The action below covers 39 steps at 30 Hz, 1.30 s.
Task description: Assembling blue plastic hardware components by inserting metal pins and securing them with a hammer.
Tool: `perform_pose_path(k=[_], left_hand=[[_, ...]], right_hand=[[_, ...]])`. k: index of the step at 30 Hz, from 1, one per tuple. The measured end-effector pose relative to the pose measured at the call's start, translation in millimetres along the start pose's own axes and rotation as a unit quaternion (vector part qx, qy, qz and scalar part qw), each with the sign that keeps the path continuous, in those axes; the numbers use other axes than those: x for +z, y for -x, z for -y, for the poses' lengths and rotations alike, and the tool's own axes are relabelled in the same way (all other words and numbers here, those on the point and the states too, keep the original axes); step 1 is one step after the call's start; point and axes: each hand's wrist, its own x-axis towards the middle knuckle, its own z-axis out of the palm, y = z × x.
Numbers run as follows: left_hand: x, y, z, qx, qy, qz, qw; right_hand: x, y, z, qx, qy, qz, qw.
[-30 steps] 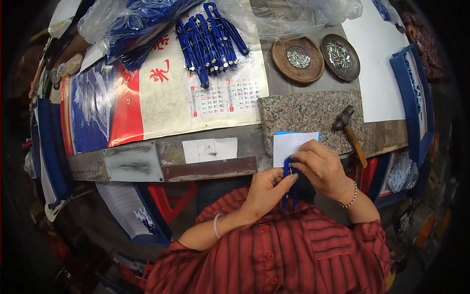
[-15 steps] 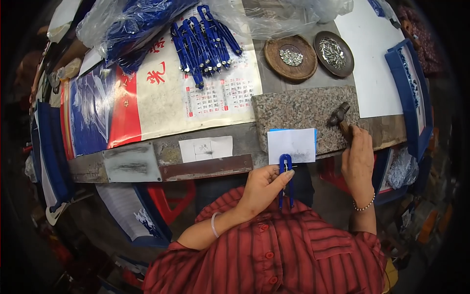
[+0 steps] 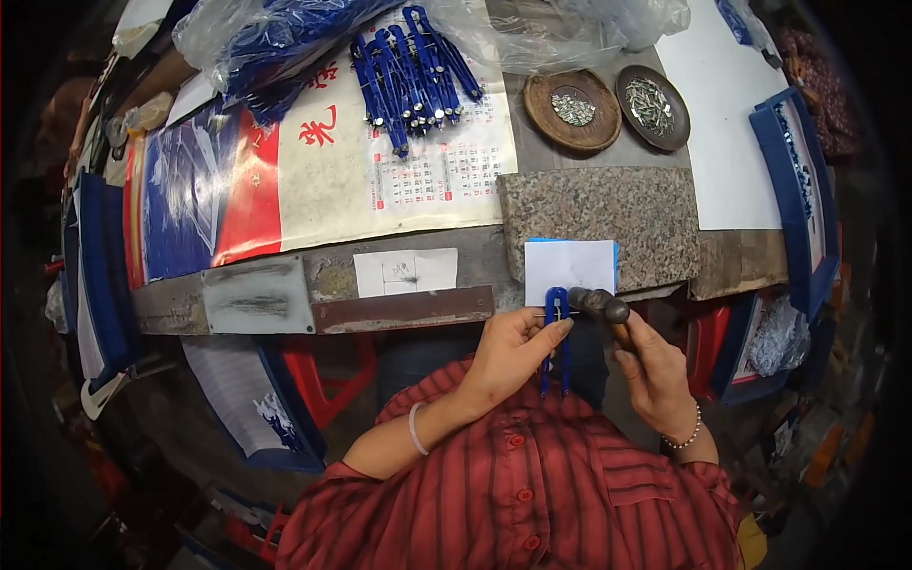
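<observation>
My left hand (image 3: 513,356) is closed on a slim blue U-shaped piece (image 3: 565,361), pinched between thumb and fingers. Its rounded end points away from me and its two legs hang toward my shirt. A thin metal pin appears to cross it by my fingertips. My right hand (image 3: 660,380) grips the wooden handle of a small hammer (image 3: 600,304). The dark hammer head is just right of the blue piece; whether they touch I cannot tell. Beyond them a white card (image 3: 570,261) with a blue sheet beneath lies at the edge of a speckled stone slab (image 3: 608,209).
Two round dishes, one brown (image 3: 541,119) and one dark (image 3: 676,133), hold small metal parts. A pile of similar blue pieces (image 3: 408,85) lies on a calendar sheet (image 3: 323,199). Blue-rimmed trays (image 3: 825,228) stand at both sides. Plastic bags lie at the back.
My right hand has picked the hammer up off the stone slab and brought it left and toward me, beside the blue piece. My left hand still holds that piece in much the same place.
</observation>
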Motion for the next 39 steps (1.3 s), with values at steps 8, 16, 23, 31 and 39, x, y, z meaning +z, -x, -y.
perform_pose_path(k=[8, 16, 23, 31, 39], left_hand=[[-1.9, 1.5, -2.0, -0.003, 0.014, 0.008, 1.0], [-0.6, -1.5, -3.0, -0.003, 0.002, -0.01, 1.0], [-0.2, 0.6, 8.5, 0.008, 0.024, 0.003, 1.0], [-1.3, -0.5, -0.2, 0.014, 0.01, -0.019, 1.0], [-2.6, 3.8, -1.9, -0.007, 0.001, 0.016, 1.0]], right_hand=[[-17.9, 16.0, 32.4, 0.051, 0.056, -0.007, 0.997], [-4.0, -15.6, 9.9, -0.041, 0.149, 0.02, 0.988], [3.1, -15.1, 8.8, 0.064, 0.19, 0.145, 0.969], [-3.0, -11.9, 19.9, -0.039, 0.151, 0.006, 0.988], [8.3, -11.6, 1.5, 0.006, 0.122, -0.002, 0.992]])
